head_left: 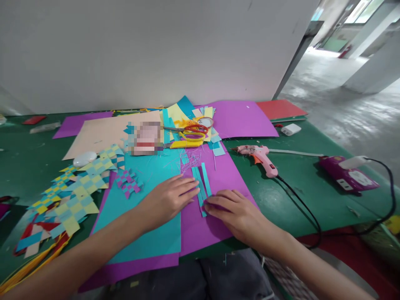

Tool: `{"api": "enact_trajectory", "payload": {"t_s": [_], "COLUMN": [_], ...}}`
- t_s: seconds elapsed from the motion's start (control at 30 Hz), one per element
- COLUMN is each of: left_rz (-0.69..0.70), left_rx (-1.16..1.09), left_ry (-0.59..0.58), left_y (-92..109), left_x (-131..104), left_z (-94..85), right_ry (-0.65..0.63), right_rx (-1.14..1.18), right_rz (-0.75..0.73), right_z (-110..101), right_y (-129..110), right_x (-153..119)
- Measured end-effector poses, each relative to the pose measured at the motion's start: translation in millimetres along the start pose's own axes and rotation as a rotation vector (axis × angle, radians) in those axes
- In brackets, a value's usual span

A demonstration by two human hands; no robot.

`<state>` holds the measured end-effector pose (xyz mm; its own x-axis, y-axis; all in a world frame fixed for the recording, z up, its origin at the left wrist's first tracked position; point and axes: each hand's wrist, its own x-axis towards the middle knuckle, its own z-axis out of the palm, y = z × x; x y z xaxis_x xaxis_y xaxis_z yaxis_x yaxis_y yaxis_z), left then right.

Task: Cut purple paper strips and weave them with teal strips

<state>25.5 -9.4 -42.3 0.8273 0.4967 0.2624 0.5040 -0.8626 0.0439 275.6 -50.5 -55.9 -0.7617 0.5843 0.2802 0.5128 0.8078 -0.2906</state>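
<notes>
Two narrow teal paper strips lie near the middle of the table on a purple sheet (225,179). My left hand (175,196) reaches over from the left with its fingers stretched out, the tips touching the left strip (201,193). At the lower end of the right strip (206,178), my right hand (233,210) has its thumb and fingers closed on the paper. A large teal sheet (150,233) lies under my left forearm. Beside it is a small purple-and-teal woven paper piece (128,182). Fine paper shreds (192,160) are scattered above the strips.
Red-handled scissors (195,129) and yellow-handled scissors (187,144) lie beyond my hands. A pink glue gun (259,158) with a cord rests at right, near a purple box (348,175). Woven yellow-and-blue paper pieces (78,187) and a white mouse-shaped object (85,159) are at left.
</notes>
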Motion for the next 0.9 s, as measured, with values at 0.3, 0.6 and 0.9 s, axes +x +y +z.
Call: {"api": "enact_trajectory", "payload": {"t_s": [0.3,0.6,0.9], "left_rz": [0.011,0.016,-0.006], "left_rx": [-0.053,-0.200,-0.170], "left_ry": [0.067,-0.021,0.057], "left_y": [25,14,17], "left_x": [7,21,16], "left_z": [-6.4,18.6,13.9], "right_ry": [0.174,0.097,0.135], "right_rx": [0.019,-0.099,-0.092], "right_rz": [0.134,0.154,0.154], "right_z": [-8,-7,-7], "right_y": [6,11,11], "right_x": [-8,-17,-19]}}
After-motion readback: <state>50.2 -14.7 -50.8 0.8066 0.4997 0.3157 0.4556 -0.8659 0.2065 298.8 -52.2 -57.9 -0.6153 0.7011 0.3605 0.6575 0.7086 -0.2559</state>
